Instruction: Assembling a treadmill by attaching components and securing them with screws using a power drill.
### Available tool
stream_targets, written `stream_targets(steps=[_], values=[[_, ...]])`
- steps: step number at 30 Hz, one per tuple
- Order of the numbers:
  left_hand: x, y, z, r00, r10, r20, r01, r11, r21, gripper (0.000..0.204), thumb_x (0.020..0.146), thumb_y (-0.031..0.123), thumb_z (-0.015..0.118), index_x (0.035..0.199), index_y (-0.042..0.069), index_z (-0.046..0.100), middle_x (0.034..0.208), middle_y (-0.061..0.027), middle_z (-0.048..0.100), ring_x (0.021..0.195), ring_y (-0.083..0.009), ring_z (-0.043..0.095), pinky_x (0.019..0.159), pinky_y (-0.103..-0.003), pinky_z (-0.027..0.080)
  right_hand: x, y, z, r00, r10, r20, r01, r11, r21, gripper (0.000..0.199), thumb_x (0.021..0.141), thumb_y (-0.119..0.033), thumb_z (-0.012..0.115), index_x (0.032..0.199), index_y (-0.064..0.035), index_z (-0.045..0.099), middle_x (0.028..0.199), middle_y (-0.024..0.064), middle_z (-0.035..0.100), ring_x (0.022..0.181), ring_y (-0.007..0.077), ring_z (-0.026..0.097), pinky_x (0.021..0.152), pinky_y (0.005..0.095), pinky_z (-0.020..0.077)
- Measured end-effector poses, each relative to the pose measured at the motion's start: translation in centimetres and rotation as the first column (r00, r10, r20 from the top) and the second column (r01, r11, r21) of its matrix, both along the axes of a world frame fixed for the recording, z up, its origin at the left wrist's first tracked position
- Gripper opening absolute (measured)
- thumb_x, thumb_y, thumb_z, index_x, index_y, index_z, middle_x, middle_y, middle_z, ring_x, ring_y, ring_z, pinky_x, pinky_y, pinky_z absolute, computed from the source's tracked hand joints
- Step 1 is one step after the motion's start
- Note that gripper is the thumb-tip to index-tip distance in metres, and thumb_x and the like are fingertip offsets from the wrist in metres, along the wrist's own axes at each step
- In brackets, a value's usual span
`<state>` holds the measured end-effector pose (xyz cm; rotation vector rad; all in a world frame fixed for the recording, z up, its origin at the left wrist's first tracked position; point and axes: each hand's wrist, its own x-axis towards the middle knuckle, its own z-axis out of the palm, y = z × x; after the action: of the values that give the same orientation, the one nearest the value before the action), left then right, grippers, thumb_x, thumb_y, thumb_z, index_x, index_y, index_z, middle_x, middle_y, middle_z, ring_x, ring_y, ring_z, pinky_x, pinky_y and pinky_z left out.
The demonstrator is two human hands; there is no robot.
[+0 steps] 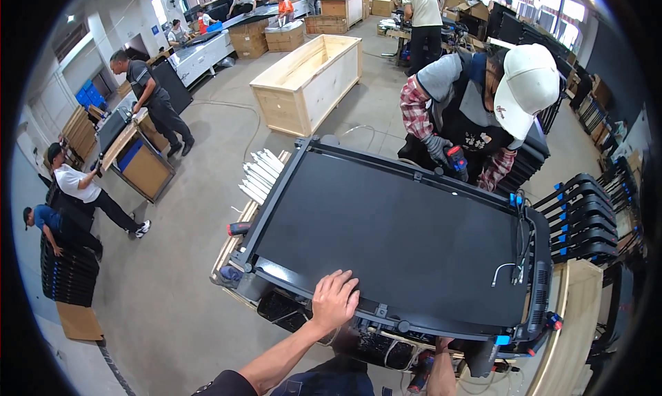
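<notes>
A black treadmill deck (386, 234) with a dark belt and side rails lies in front of me on a wooden support. My left hand (336, 299) rests flat on its near edge, fingers stretched over the belt. Below the near rail, my right hand (444, 343) reaches under the deck; its fingers are hidden. Close to that forearm is a red and black power drill (421, 372). Loose cables (518, 251) and a thin silvery wire lie at the deck's right end, beside the vented motor housing (540, 296).
Across the deck, a co-worker in a white cap (527, 86) holds a red and black power drill (456, 159) in a gloved hand. White rods (261, 177) and another tool (238, 228) are at the left end. A wooden crate (307, 86) stands beyond; black frames (583, 217) stack right.
</notes>
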<state>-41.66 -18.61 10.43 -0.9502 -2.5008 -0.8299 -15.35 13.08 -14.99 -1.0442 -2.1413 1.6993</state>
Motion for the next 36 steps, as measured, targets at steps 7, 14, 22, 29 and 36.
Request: stream_targets(steps=[7,14,22,29,36], values=[[-1.0,0.0,-0.7,1.0,-0.024,0.01,0.024,1.0,0.015,0.026,0.085,0.022,0.067,0.108,0.008,0.07,0.122,-0.0102,0.065,0.119,-0.0317,0.058,0.103,-0.046,0.043,1.2,-12.3,20.7,0.797,0.496,0.344,-0.577,0.793,0.194,0.06,0.077,-0.055,0.08,0.094,0.0014,0.069,0.07,0.0175,0.063,0.065,0.0322,0.063,0.062,0.0426,0.0487],[-1.3,1.2,-0.6,0.998,-0.062,-0.014,0.062,0.998,-0.014,0.025,0.091,0.02,0.062,0.112,0.007,0.068,0.124,-0.0109,0.065,0.121,-0.0327,0.057,0.105,-0.046,0.041,-4.0,-8.2,33.5,0.998,0.031,-0.054,0.002,0.857,0.516,0.054,0.083,-0.014,0.079,0.132,-0.0066,0.056,0.09,0.0093,0.065,0.064,0.0143,0.058,0.06,0.031,0.0499],[0.6,0.6,-0.5,0.996,-0.037,0.082,0.04,0.999,-0.031,0.026,0.088,0.018,0.068,0.112,0.006,0.067,0.126,-0.0117,0.064,0.122,-0.0333,0.055,0.104,-0.046,0.042,7.8,-8.2,22.7,0.968,0.019,0.25,-0.01,0.999,-0.035,0.04,0.094,-0.02,0.068,0.13,-0.0052,0.058,0.088,0.0116,0.071,0.072,0.0188,0.068,0.065,0.0323,0.0539],[14.6,5.8,-1.2,0.787,-0.329,0.523,0.367,0.93,0.033,0.019,0.089,0.017,0.068,0.104,0.006,0.069,0.097,-0.0126,0.07,0.09,-0.0315,0.068,0.079,-0.04,0.055,17.7,-7.4,2.0,0.753,-0.136,0.644,0.167,0.986,0.013,0.104,0.077,-0.044,0.08,0.15,0.0027,0.023,0.129,0.0282,0.061,0.121,0.0419,0.06,0.102,0.0437,0.0471],[24.8,13.3,-20.2,0.723,-0.104,0.683,0.521,0.731,-0.441,0.022,0.093,0.017,0.058,0.114,0.01,0.058,0.104,-0.0166,0.065,0.097,-0.0372,0.066,0.077,-0.047,0.058,16.1,-4.9,-1.8,0.646,-0.102,0.757,0.269,0.958,-0.1,0.123,0.068,-0.044,0.084,0.155,0.0028,0.012,0.133,0.0262,0.059,0.123,0.0385,0.059,0.104,0.0399,0.0455]])
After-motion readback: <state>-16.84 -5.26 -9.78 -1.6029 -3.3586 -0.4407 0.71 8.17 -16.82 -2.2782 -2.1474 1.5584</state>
